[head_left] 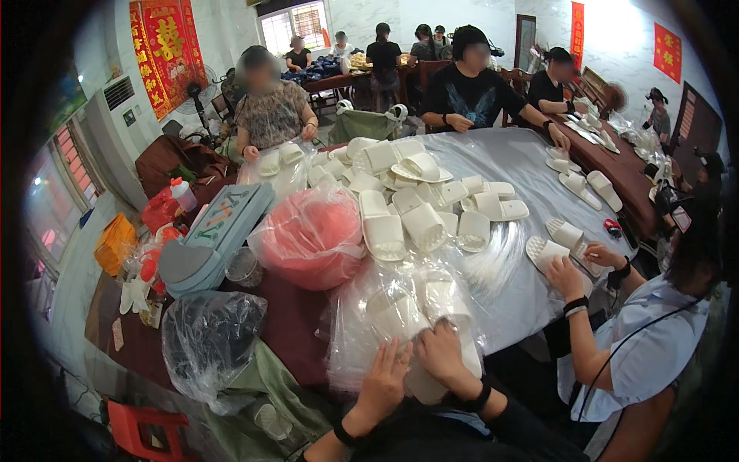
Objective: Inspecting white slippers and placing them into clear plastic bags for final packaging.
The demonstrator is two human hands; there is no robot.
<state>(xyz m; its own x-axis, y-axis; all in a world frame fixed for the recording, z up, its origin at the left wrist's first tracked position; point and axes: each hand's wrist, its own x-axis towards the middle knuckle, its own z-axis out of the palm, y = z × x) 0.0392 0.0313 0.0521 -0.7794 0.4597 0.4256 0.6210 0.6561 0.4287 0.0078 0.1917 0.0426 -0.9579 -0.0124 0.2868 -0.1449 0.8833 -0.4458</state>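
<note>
A pair of white slippers (394, 309) lies at the near edge of the table, amid clear plastic bags (350, 346). Beside them, my left hand (382, 381) rests on the plastic, its fingers stretched out. My right hand (446, 356) has its fingers curled down onto a white slipper (426, 385), whose lower part shows below the hand. Plastic film and my fingers hide where exactly the grip lies. Beyond the pair, a heap of loose white slippers (422, 219) covers the middle of the table.
Left of the heap are a pink plastic-lined container (312, 235) and a grey-blue folding item (219, 239). A clear bag (212, 339) hangs near the left edge. On the right, a co-worker's hands (570, 273) touch slippers; other people stand across the table. A red stool (146, 427) is below left.
</note>
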